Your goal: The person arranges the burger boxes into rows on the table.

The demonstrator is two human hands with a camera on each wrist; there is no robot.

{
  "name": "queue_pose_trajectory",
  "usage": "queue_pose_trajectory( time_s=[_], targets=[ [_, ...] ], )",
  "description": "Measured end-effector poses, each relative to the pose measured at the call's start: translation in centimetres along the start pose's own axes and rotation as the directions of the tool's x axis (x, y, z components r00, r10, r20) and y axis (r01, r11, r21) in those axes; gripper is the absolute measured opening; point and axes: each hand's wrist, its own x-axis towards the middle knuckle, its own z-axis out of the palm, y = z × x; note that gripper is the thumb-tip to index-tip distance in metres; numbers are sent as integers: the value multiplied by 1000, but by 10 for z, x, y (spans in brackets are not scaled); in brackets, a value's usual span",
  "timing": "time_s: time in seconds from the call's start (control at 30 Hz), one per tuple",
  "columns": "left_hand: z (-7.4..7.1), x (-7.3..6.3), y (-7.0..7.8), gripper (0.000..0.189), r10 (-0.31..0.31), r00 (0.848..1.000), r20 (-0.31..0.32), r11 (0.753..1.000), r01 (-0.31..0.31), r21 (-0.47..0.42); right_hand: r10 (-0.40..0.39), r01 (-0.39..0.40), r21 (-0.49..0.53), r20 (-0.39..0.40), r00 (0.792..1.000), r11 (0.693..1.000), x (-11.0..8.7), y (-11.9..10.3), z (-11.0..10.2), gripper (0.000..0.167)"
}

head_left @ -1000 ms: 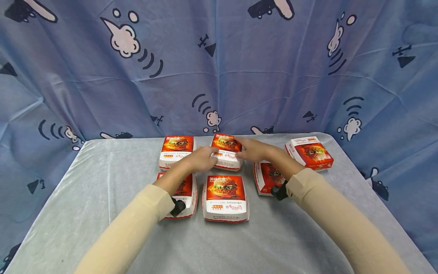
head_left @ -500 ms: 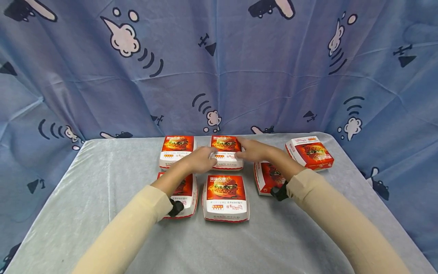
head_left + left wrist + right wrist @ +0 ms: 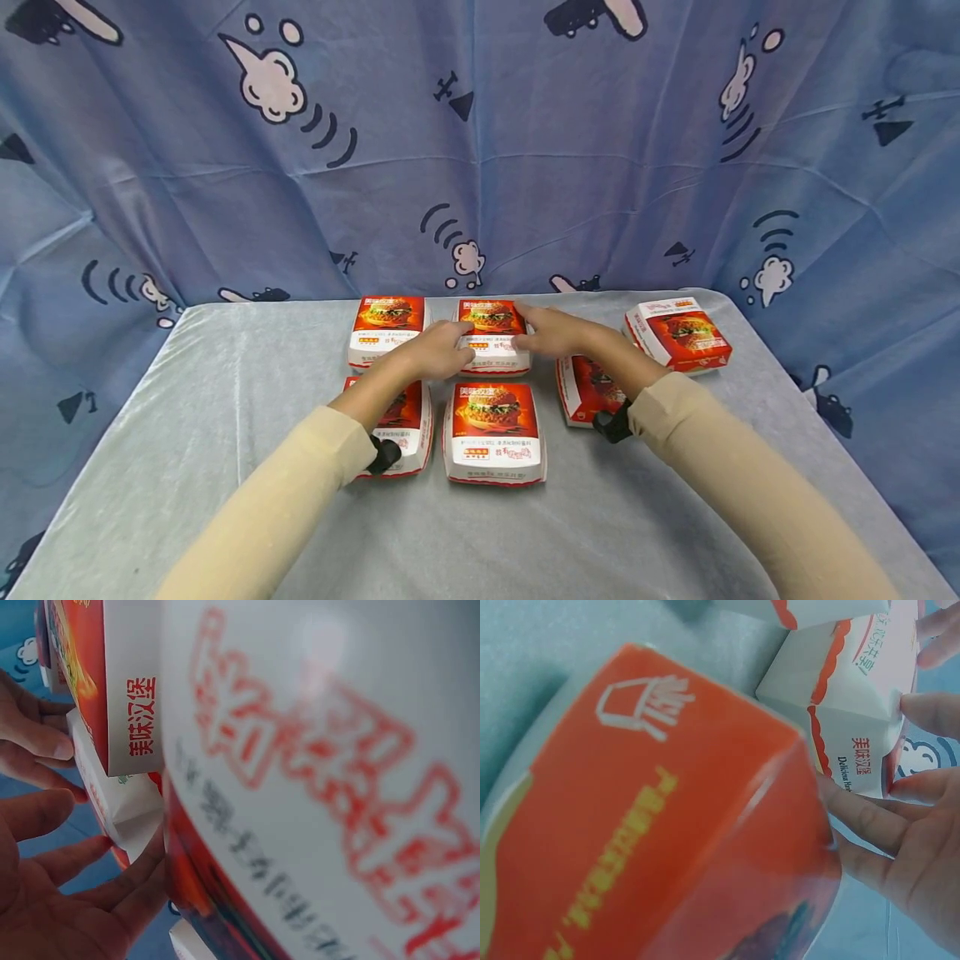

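Between my two hands lies a red and white burger box in the back row on the table. My left hand touches its left side with extended fingers; in the left wrist view those fingers lie along the box wall. From the right, my right hand touches the box's other side, its fingers fairly straight in the right wrist view. Another burger box sits just left of it. My left forearm partly covers a front-left burger box; a front-middle burger box stands beside that one.
Under my right wrist is a tilted burger box, partly hidden. Another burger box lies turned at the back right. A grey cloth covers the table, and a blue patterned curtain hangs behind its far edge.
The box between my hands has shifted slightly left and turned from a slight slant to nearly square with its neighbours. Both hands have moved a little left with it.
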Motion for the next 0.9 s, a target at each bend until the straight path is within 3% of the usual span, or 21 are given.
queue_pose_trajectory(
  time_s=[0.7,0.9],
  targets=[
    [-1,4,-3,59,3,1000,19,1000,-3,-1,6,-6,10,-1,1000,1000,4,-1,0,75],
    [0,5,-3,58,25,1000,-6,999,-24,29,-10,10,16,-10,1000,1000,3,0,1,76]
  ],
)
